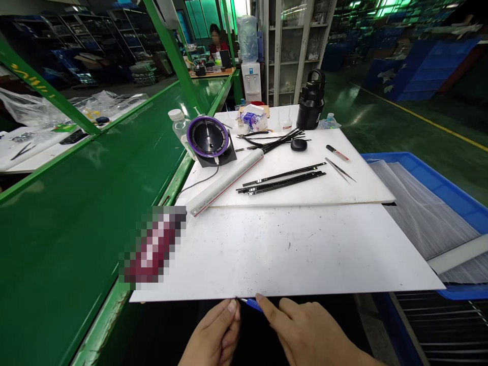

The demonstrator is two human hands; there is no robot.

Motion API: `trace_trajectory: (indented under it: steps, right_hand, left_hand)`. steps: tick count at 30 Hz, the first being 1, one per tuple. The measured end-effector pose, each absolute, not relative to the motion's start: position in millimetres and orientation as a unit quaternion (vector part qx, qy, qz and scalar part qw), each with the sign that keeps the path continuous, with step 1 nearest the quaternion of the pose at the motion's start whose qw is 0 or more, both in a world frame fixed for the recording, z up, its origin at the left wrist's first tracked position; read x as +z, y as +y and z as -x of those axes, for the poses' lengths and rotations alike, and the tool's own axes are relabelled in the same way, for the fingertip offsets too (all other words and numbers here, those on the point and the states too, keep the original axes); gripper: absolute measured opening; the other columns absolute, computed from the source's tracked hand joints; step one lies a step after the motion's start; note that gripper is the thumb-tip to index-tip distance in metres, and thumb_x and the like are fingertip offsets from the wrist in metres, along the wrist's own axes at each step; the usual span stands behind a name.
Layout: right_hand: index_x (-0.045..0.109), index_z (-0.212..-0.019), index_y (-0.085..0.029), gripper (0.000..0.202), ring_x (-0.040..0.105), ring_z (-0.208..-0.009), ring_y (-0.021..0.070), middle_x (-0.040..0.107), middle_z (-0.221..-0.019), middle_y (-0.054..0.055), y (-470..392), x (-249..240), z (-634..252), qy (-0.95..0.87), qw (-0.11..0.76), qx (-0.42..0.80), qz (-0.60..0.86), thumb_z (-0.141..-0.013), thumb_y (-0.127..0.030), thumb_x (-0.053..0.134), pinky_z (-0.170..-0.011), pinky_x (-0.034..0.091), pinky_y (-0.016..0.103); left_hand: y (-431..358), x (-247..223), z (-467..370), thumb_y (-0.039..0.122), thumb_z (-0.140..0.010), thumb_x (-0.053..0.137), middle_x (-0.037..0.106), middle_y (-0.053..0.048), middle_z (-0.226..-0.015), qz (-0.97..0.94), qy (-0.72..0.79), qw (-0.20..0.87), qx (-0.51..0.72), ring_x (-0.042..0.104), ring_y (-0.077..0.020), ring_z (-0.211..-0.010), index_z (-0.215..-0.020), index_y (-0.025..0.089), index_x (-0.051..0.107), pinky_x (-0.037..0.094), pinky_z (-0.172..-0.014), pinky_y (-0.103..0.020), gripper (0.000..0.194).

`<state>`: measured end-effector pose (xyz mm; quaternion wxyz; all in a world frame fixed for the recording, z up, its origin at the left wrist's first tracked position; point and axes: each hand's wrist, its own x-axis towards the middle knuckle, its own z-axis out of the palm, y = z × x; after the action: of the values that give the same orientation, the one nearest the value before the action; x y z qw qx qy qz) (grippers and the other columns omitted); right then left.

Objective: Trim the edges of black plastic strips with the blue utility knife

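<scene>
Working just at the near edge of the white tabletop (pixel 290 249), two bare hands meet around a small tool; the left hand (pixel 215 330) has its grip pinched together, thumb against forefinger, on a small dark piece (pixel 236 298), too tiny to make out further; the right hand (pixel 307 325) has its grip clamped on a blue-handled tool (pixel 253 304), forefinger stretched along it and the other fingers curled, its thin metal tip pointing left at the dark piece; tool and piece both lie between the two hands, close to that edge.

Farther back, a thick white board (pixel 358 188) lies on the tabletop; on it rest a few thin black strips (pixel 284 184), roughly side by side, with slender tweezers (pixel 340 170) to their right and a red-and-black cutter (pixel 337 153) just behind; a long white box (pixel 226 183) slants across the board's left side, near a round fan with a purple rim (pixel 208 136); behind the strips sits a rounded black case (pixel 299 145), and a black flask (pixel 310 104) stands upright near the far end; right of the tabletop, a blue crate (pixel 423 165) holds clear plastic sheets (pixel 415 213).
</scene>
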<state>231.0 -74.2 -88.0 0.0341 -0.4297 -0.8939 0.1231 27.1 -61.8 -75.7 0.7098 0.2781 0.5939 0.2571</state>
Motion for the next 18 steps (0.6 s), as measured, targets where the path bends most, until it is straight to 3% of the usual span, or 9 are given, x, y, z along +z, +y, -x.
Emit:
trace_trajectory:
  steps: [6, 18]
  right_hand:
    - [0.029, -0.147, -0.014, 0.052, 0.054, -0.049, 0.0158, 0.062, -0.075, 0.002, -74.2, -88.7, -231.2, -0.879, 0.049, 0.179, 0.438, -0.095, -0.017, 0.04, -0.041, 0.019, 0.028]
    - [0.032, -0.146, -0.014, 0.059, 0.054, -0.052, 0.0166, 0.063, -0.078, 0.002, -71.5, -82.5, -233.3, -0.882, 0.029, 0.189, 0.431, -0.089, -0.014, 0.045, -0.041, 0.018, 0.03]
  left_hand:
    - [-60.8, -73.3, -27.7, 0.061, -0.081, 0.057, 0.034, 0.008, -0.054, -0.282, 0.591, 0.715, 0.245, 0.014, -0.0049, -0.045, -0.073, 0.019, 0.05, 0.006, -0.042, -0.022, 0.044]
    - [-60.3, -72.2, -27.8, 0.062, -0.076, 0.063, 0.034, 0.008, -0.054, -0.277, 0.599, 0.709, 0.25, 0.015, -0.0043, -0.044, -0.071, 0.018, 0.051, 0.006, -0.042, -0.021, 0.046]
